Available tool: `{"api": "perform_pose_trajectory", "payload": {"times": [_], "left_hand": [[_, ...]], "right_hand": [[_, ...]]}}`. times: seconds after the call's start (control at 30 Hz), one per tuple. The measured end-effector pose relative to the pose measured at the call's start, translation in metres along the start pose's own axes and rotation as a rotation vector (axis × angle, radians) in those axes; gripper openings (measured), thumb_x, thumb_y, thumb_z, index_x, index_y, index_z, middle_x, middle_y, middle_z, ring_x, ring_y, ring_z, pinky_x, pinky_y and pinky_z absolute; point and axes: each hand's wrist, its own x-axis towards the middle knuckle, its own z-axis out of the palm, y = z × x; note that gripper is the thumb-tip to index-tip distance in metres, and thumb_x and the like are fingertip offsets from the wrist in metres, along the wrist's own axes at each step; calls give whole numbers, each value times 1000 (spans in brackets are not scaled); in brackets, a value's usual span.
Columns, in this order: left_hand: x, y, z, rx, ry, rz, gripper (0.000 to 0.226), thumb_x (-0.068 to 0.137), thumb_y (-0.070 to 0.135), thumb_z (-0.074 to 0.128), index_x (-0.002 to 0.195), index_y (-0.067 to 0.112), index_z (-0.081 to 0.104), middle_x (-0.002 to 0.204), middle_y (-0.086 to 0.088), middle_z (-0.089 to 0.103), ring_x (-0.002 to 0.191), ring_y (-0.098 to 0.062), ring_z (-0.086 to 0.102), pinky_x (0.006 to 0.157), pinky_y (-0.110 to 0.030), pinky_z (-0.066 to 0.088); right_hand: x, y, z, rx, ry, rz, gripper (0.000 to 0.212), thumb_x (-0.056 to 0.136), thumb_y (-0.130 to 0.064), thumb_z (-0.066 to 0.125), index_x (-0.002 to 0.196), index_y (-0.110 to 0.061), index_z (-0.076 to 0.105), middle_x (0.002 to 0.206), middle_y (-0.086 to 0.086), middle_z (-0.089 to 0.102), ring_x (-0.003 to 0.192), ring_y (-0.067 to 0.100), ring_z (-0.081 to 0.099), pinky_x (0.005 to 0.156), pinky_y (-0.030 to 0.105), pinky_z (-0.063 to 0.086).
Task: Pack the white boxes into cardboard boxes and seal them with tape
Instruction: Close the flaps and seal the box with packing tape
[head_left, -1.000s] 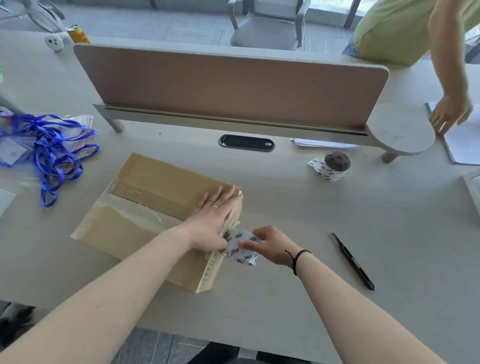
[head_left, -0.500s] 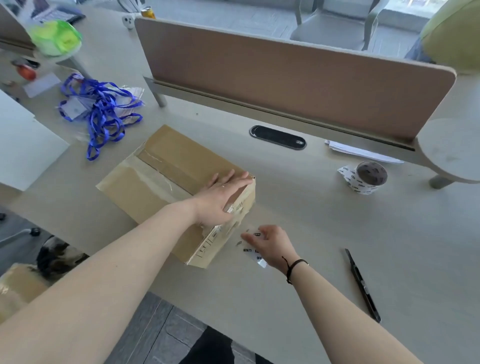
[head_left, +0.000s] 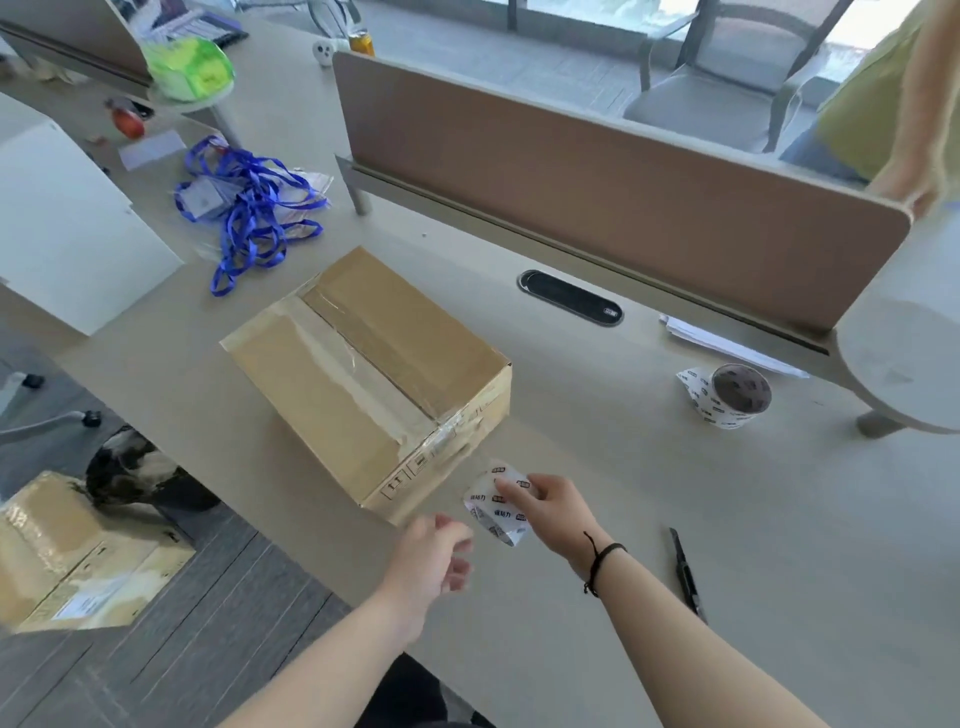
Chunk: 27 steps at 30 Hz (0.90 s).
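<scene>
On the floor at far left sits another taped cardboard box (head_left: 78, 556), apparently finished. On the bench (head_left: 779, 519), blue lanyards (head_left: 249, 208) lie well beyond the cardboard box (head_left: 363, 374) I am sealing; its flaps are shut and clear tape runs along the top seam and over the near edge, so I judge this one nearly done. My left hand (head_left: 431, 566) hovers near its corner, loosely curled, holding nothing. My right hand (head_left: 550, 509) pinches a printed tape roll (head_left: 496, 506) in its fingers (head_left: 511, 491), just beside the box. Further right a black utility knife (head_left: 685, 571) and a second tape roll (head_left: 732, 395) lie apart, blocking nothing.
</scene>
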Motion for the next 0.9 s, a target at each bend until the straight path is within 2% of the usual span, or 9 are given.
{"api": "perform_pose_trajectory", "payload": {"times": [0.1,0.17,0.23,0.4,0.47,0.53,0.6,0.73,0.9], "left_hand": [[3,10,10,-375,-179,-99,30,95,21,63,123,25,53,98,-19,70,83,-33,66,87,-46,54],[4,14,16,-429,-238,-89,31,96,26,64,125,36,56,111,-19,73,96,-34,70,99,-48,52],[3,16,22,-407,-263,-72,30,97,29,63,127,35,58,119,-16,72,107,-31,70,103,-48,49],[9,8,27,-443,-192,-35,39,100,16,60,136,32,53,114,-6,76,103,-24,73,92,-41,54],[13,5,27,-448,-167,-20,43,100,15,59,139,31,51,113,-3,76,99,-21,74,88,-35,53],[16,2,29,-444,-142,-8,44,99,14,60,139,31,52,111,-1,77,98,-19,73,86,-34,52],[18,0,31,-456,-112,-2,45,97,11,61,136,32,54,110,-1,77,98,-20,73,84,-34,52],[19,0,37,-483,-81,3,41,97,8,60,131,31,57,117,-6,73,105,-24,70,85,-36,52],[18,3,39,-465,-65,12,36,96,9,60,126,31,61,115,-6,74,105,-23,70,82,-34,51]], "right_hand": [[-3,-2,-5,-15,-6,-7,45,93,-44,66,72,-15,39,59,-6,33,53,13,26,46,23,18],[-5,-2,-8,1,-15,1,44,94,-40,66,70,-17,38,59,-7,30,51,11,25,47,23,18],[-6,-1,-10,22,-26,3,40,94,-36,66,69,-17,41,59,-7,33,49,10,26,46,22,20],[-14,5,-15,74,-15,-5,32,94,-35,66,90,-4,66,70,-5,59,54,8,40,49,18,30],[-21,8,-20,122,12,-25,21,95,-34,67,96,-13,70,81,-9,70,57,3,51,52,15,36],[-27,17,-30,133,80,-22,13,94,-32,68,102,-21,69,95,-10,73,75,0,63,60,15,43],[-34,38,-48,73,217,37,18,92,-33,70,107,-25,66,102,-6,70,90,8,66,67,21,46],[-64,97,-94,-385,484,312,34,87,-39,68,113,-23,53,107,-7,53,93,16,54,74,31,41],[-85,143,-108,-494,458,483,37,87,-45,66,105,-20,45,105,-2,44,108,26,57,77,33,43]]}}
